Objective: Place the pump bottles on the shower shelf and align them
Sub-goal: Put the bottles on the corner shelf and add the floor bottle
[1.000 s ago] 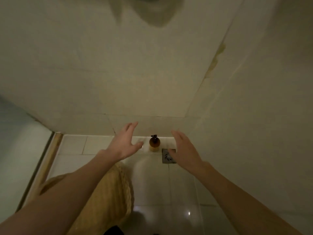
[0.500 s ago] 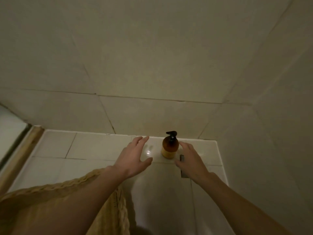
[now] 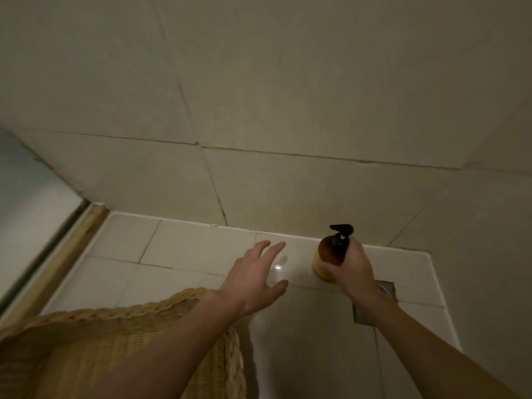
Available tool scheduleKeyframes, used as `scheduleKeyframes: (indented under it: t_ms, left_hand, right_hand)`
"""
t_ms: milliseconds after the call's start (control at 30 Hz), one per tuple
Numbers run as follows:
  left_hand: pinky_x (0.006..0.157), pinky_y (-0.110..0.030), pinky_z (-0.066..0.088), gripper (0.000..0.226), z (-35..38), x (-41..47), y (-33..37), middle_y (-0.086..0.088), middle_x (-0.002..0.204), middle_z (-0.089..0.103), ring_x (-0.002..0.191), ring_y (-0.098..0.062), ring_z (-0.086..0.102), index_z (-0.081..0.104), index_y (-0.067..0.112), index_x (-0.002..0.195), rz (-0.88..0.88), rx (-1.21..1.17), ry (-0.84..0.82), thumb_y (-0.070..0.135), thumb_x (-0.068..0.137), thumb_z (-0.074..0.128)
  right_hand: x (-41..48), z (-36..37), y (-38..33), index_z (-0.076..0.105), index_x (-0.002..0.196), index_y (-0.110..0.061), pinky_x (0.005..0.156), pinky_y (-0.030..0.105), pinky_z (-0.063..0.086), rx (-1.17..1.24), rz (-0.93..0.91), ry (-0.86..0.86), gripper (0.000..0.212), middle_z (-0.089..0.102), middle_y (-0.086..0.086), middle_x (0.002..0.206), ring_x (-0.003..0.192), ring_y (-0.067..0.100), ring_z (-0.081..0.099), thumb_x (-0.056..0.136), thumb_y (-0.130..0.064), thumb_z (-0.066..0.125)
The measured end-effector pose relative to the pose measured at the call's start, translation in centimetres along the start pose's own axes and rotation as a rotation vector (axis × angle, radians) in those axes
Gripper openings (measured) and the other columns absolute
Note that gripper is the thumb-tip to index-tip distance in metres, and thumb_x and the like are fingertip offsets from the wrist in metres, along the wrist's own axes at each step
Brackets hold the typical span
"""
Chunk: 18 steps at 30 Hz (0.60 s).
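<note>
Dim light, head view angled down at a tiled floor (image 3: 178, 249) meeting a tiled wall (image 3: 259, 110). 1 amber pump bottle (image 3: 329, 254) with a black pump head is seen at right of centre, standing upright on the floor close to the wall base. The right hand (image 3: 349, 269) is now wrapped around the bottle's body, thumb across the front and fingers behind. Half a second ago that hand was only beside the bottle with no contact made, and 1 second ago both hands were raised well short of it, so the grasp has just been closed. The left hand (image 3: 253, 280) is spread wide and empty, hovering above the floor tiles left of the bottle and not touching it. A square floor drain (image 3: 384, 292) is partly hidden beneath the right wrist. A woven basket (image 3: 121, 335) fills the lower left of the frame under the left forearm; whether more bottles are inside cannot be told. A pale framed panel (image 3: 34, 226) runs along the left edge. No shower shelf is visible in this view. Judged from this, the task is at its very start: the first bottle is secured but not yet lifted, and the shelf must still be found, probably higher up the wall, before placing and aligning.
</note>
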<state>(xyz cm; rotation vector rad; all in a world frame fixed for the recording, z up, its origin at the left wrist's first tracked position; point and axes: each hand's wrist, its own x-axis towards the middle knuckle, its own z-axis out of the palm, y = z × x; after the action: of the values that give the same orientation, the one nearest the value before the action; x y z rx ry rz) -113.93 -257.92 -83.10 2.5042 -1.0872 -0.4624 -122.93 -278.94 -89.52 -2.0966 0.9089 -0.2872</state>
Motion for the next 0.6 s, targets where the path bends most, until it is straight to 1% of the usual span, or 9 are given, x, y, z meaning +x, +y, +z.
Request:
scheduleKeyframes:
  t_ms: [100, 200, 267, 367, 433, 533, 600]
  left_hand:
    - [0.110, -0.039, 0.029, 0.076, -0.4, -0.2, 0.2, -0.002, 0.153, 0.022, 0.137, -0.022, 0.027, 0.015, 0.037, 0.144, 0.002, 0.006, -0.001, 0.051, 0.080, 0.054]
    - [0.110, -0.039, 0.029, 0.076, -1.1, -0.6, 0.6, -0.002, 0.154, 0.022, 0.137, -0.022, 0.027, 0.014, 0.039, 0.143, 0.000, 0.014, -0.006, 0.051, 0.080, 0.054]
    - [0.111, -0.038, 0.029, 0.076, -2.1, -0.8, 0.9, -0.002, 0.154, 0.021, 0.137, -0.023, 0.027, 0.014, 0.038, 0.144, 0.004, 0.024, -0.019, 0.052, 0.080, 0.054]
    - [0.111, -0.038, 0.028, 0.078, -4.5, -1.3, 2.1, -0.004, 0.153, 0.021, 0.137, -0.023, 0.027, 0.015, 0.035, 0.145, 0.020, 0.032, -0.036, 0.051, 0.079, 0.054]
    - [0.110, -0.038, 0.029, 0.078, -6.9, -2.2, 3.6, -0.005, 0.153, 0.022, 0.137, -0.023, 0.027, 0.016, 0.034, 0.145, 0.029, 0.036, -0.038, 0.051, 0.079, 0.055]
    - [0.111, -0.037, 0.028, 0.077, -12.0, -4.1, 7.2, -0.005, 0.153, 0.021, 0.138, -0.024, 0.027, 0.016, 0.034, 0.145, 0.047, 0.022, -0.045, 0.050, 0.080, 0.055]
    - [0.111, -0.037, 0.028, 0.077, -16.3, -5.4, 10.0, -0.006, 0.153, 0.021, 0.138, -0.023, 0.027, 0.016, 0.035, 0.145, 0.060, 0.003, -0.041, 0.050, 0.080, 0.054]
  right_hand:
    - [0.0, 0.3, -0.1, 0.048, 0.122, -0.015, 0.078, 0.026, 0.037, -0.050, -0.026, 0.036, 0.070, 0.057, 0.001, 0.110, 0.095, 0.015, 0.051, 0.063, -0.026, 0.084]
    - [-0.7, -0.4, -1.0, 0.050, 0.121, -0.010, 0.080, 0.028, 0.041, -0.123, -0.022, 0.032, 0.067, 0.059, 0.008, 0.113, 0.102, 0.025, 0.056, 0.065, -0.028, 0.082]
    - [-1.6, -1.7, -1.9, 0.051, 0.121, -0.008, 0.081, 0.030, 0.043, -0.145, -0.032, 0.028, 0.065, 0.058, 0.010, 0.115, 0.104, 0.027, 0.055, 0.067, -0.028, 0.081]
    - [-3.4, -4.9, -4.5, 0.053, 0.119, -0.009, 0.078, 0.028, 0.041, -0.119, -0.049, 0.028, 0.062, 0.057, 0.008, 0.111, 0.102, 0.025, 0.055, 0.066, -0.027, 0.081]
    - [-4.8, -7.5, -7.1, 0.054, 0.119, -0.011, 0.078, 0.028, 0.042, -0.110, -0.074, 0.041, 0.062, 0.056, 0.005, 0.110, 0.101, 0.022, 0.055, 0.066, -0.028, 0.080]
    - [-7.1, -11.9, -12.4, 0.053, 0.118, -0.020, 0.079, 0.027, 0.041, -0.110, -0.113, 0.060, 0.061, 0.051, -0.005, 0.106, 0.097, 0.015, 0.052, 0.064, -0.035, 0.078]
    - [-8.5, -15.1, -16.8, 0.052, 0.116, -0.023, 0.078, 0.026, 0.040, -0.111, -0.131, 0.068, 0.059, 0.049, -0.008, 0.103, 0.096, 0.014, 0.052, 0.064, -0.037, 0.076]
